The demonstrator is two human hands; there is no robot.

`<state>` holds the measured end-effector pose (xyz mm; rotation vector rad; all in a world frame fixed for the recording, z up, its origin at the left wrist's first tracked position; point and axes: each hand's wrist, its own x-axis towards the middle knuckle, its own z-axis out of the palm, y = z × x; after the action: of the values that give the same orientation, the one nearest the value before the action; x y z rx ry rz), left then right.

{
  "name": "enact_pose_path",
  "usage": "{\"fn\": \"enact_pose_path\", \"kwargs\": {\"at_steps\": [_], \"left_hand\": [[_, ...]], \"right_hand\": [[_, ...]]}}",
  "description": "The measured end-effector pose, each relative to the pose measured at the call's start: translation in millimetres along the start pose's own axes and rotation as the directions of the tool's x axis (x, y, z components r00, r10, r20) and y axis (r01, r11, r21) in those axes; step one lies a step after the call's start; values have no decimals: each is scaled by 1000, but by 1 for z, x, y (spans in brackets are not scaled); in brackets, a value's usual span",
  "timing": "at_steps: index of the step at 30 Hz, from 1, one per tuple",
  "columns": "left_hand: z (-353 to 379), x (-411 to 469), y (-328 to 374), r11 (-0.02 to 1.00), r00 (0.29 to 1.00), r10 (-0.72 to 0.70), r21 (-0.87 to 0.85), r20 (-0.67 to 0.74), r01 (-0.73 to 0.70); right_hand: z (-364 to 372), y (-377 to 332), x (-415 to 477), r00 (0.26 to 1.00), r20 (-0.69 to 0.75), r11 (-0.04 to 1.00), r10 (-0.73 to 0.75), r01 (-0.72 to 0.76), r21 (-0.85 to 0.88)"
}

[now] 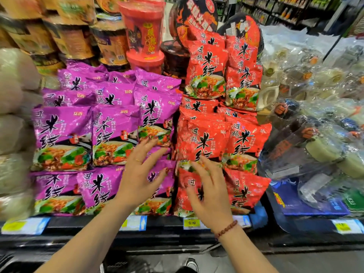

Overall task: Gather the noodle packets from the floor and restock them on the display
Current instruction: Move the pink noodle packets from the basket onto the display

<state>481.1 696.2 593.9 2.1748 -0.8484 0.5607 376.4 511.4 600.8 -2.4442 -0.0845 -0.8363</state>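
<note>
L hand splayed at purple pkts, R hand at red pkts

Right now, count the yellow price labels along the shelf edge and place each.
4 yellow price labels: one far left, one half behind the left forearm at, one reading 9.90 by the right wrist, one far right. The arms may hide more.
</note>
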Motion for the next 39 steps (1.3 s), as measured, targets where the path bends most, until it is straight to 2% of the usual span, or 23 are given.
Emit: {"fn": "enact_pose_path", "kwargs": {"at_steps": [2,5,8,13,17,23,25,28,32,35,39], "left_hand": [[-26,-24,-21,991,990,-114,54,-80,119],[-58,-49,-46,944,946,-289,118,-148,307],[-72,-49,-61,908,916,-385,131,-116,398],[-72,-28,-77,917,957,-289,281,-21,283],[-69,-15,-86,928,966,-259,277,3,248],[-73,-18,-92,955,981,-189,241,37,175],[-81,-28,-96,965,991,-128,235,30,118],[-97,-54,-107,936,997,-53,346,-50,67],[-101,-80,-122,909,990,-137,394,-19,134],[-100,-83,-130,896,987,-158,424,36,128],[-101,-82,-126,889,989,-144,441,17,122]], "right_hand": [[26,-20,-4,988,152,997,-20,8,79],[64,-46,-5,933,360,986,21,-79,150],[92,-67,9,873,482,969,70,-174,175],[125,-86,40,866,472,963,163,-244,115],[142,-93,58,884,434,976,173,-212,44],[146,-94,59,863,480,985,159,-170,-21],[140,-89,50,887,440,990,141,-136,-44],[128,-78,27,926,351,984,141,-91,-155],[134,-71,14,887,413,962,209,-111,-248],[144,-72,17,884,400,950,242,-133,-283],[146,-75,16,889,376,944,260,-152,-293]]}}
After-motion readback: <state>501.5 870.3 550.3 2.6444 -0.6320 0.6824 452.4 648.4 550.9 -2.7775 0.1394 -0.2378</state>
